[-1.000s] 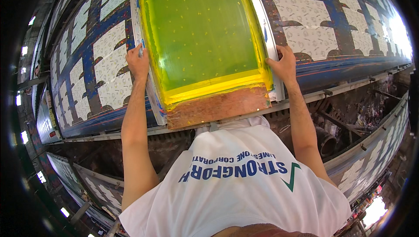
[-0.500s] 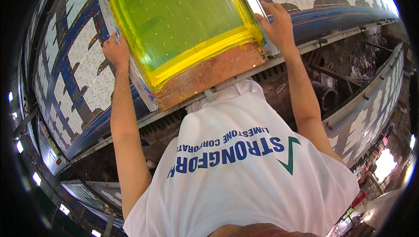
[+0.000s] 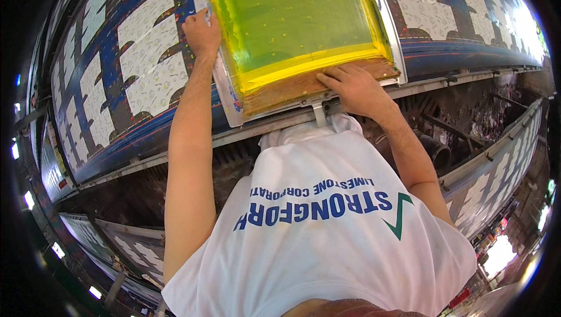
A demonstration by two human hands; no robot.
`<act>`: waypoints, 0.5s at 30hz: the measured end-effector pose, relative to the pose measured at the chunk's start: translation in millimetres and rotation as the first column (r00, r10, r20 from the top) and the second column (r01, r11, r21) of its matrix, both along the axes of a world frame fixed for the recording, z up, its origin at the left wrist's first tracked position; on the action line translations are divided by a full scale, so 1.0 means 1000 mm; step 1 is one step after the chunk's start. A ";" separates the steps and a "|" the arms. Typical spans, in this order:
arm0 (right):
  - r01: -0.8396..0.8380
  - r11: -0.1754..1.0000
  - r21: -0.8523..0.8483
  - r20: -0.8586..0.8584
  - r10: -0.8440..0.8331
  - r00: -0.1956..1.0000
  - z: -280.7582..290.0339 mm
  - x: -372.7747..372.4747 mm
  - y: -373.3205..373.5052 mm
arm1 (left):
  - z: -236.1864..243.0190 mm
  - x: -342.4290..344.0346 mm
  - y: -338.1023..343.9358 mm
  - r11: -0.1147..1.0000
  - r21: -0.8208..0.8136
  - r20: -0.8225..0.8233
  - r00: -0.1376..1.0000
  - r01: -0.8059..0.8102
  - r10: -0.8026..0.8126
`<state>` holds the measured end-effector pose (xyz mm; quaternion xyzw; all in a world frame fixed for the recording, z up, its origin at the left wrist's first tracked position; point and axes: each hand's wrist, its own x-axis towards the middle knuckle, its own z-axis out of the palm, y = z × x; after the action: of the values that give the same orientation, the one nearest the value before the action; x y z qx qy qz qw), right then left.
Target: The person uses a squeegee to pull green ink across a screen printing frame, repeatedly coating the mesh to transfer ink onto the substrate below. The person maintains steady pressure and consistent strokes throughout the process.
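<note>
A screen printing frame (image 3: pixel 229 86) with metal sides lies on a long table. Its mesh (image 3: pixel 298 16) is yellow-green, bordered in bright yellow, and a worn brown strip (image 3: pixel 274 96) runs along its near end. The far end is cut off by the picture's edge. My left hand (image 3: pixel 203 33) is closed on the frame's left side, fingers curled over the metal. Across the brown strip at the near end lies my right hand (image 3: pixel 357 88), its bent fingers gripping over the edge. The underside of that grip is hidden.
White printed fabric pieces (image 3: pixel 149 54) lie on the dark blue table to the left, more fabric (image 3: pixel 426 16) to the right. A metal rail (image 3: pixel 234 137) with small stops (image 3: pixel 452 79) follows the near edge. Another fabric-covered table (image 3: pixel 497 156) stands at the right, beyond a dark gap.
The frame has shifted right in view and sits squarer to the rail. My right hand has left the frame's right side and come down to its near end; my left hand stays on the left side.
</note>
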<state>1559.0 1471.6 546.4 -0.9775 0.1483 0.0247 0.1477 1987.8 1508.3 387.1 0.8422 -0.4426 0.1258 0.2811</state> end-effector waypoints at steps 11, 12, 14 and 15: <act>0.246 0.953 -0.180 0.040 -0.242 0.969 -0.025 0.047 0.023 | -0.005 0.001 -0.001 0.992 -0.127 -0.063 0.998 0.009 -0.017; 0.257 0.946 -0.197 0.098 -0.241 0.965 -0.029 0.053 0.019 | -0.004 0.000 0.000 0.992 -0.125 -0.086 0.996 0.005 -0.016; 0.296 0.931 -0.216 0.107 -0.278 0.955 -0.037 0.072 0.002 | -0.002 -0.001 -0.001 0.995 -0.104 -0.135 0.991 -0.010 -0.004; 0.328 0.920 -0.217 0.097 -0.314 0.945 -0.040 0.083 -0.007 | -0.001 -0.001 0.000 0.993 -0.114 -0.145 0.989 -0.009 -0.008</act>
<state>1642.2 1464.3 506.2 -0.9508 0.3036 -0.0469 0.0399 1986.8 1508.1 386.4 0.8317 -0.4128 0.0894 0.3603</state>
